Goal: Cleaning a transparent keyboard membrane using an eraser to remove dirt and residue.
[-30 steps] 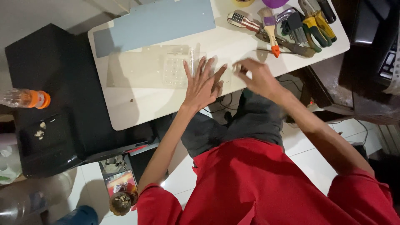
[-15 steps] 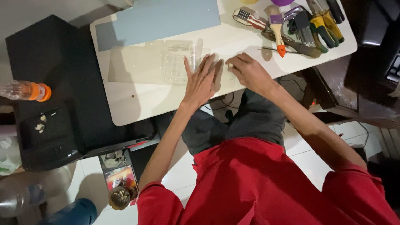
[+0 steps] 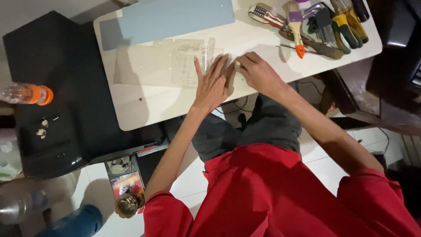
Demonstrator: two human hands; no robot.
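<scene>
Looking down at the white rectangular table [image 3: 144,109], we saw our left hand [image 3: 212,83] lying flat, palm down, on the right end of a clear plastic sheet with a grid of small square cut-outs [image 3: 166,66], which lay flat across the middle of that table. The fingers of that hand were stretched out and slightly spread, pressing on the sheet rather than gripping it. Our right hand [image 3: 258,72] sat just to the right of the left one, near the table's front edge, its fingers curled inward with the tips bunched together at the sheet's right edge; we could not tell whether they pinched anything small there.

Toward the table's far edge, beyond the clear sheet, lay a pale blue rectangular panel [image 3: 175,17], partly overlapping it. At the table's far right corner sat a heap of hand tools [image 3: 337,22], with a paintbrush with a purple band and an orange handle tip [image 3: 296,26] lying on the near side of that heap. Left of the table stood a black box-like case [image 3: 48,96], and on it a clear plastic bottle with an orange cap [image 3: 26,93] lay on its side.
</scene>
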